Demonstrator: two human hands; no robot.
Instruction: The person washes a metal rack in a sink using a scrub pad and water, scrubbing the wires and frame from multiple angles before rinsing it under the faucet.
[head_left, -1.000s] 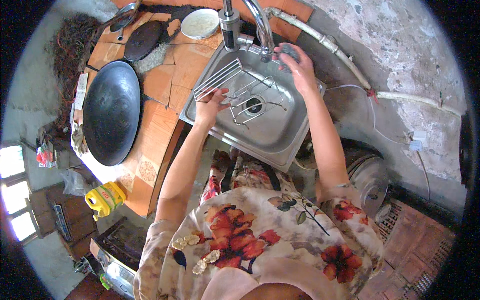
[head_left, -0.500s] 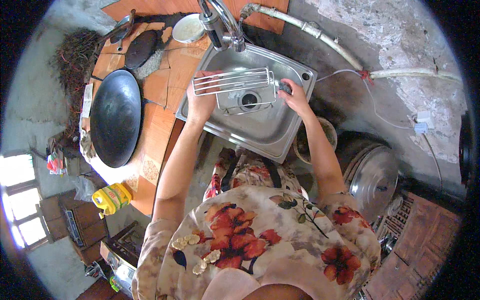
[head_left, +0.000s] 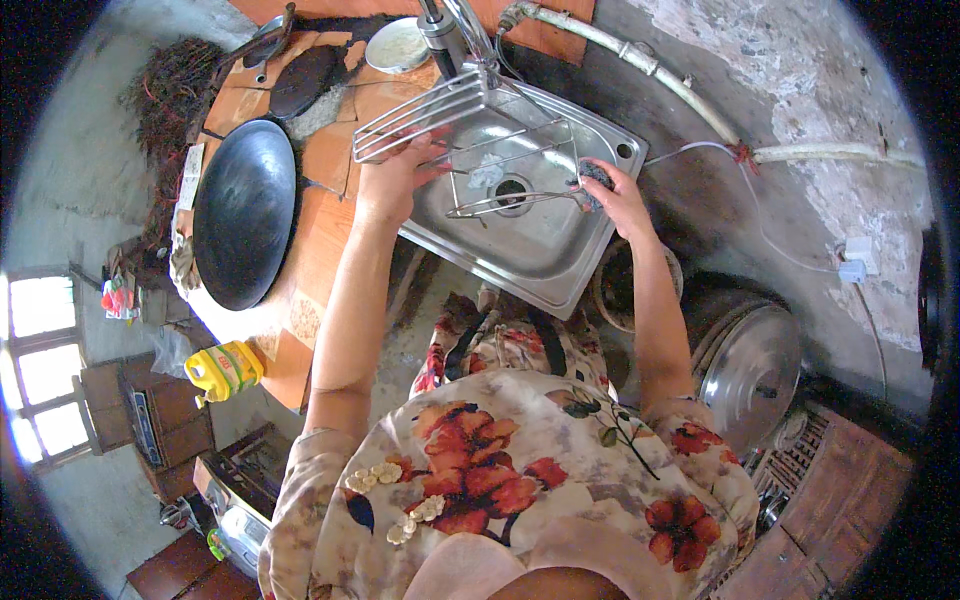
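Note:
My left hand is closed around one side of a metal wire rack, which it holds tilted over the steel sink. The rack's parallel bars rise at the upper left, and its thinner frame reaches across the basin. In my right hand is a dark grey scouring pad, pressed at the rack's right end. Below the rack the round drain shows, with a pale patch beside it that I cannot make out. The faucet stands behind the rack.
Left of the sink, a large black wok sits in the tiled stove top, with a dark lid and a white bowl behind. A yellow jug stands near the stove's front edge. Right of me are a bucket and a big metal pot lid.
The rack has turned and tipped, its barred side now up and further left, its frame spread across the basin. My right hand with the pad has moved slightly right; the whole view has shifted a little.

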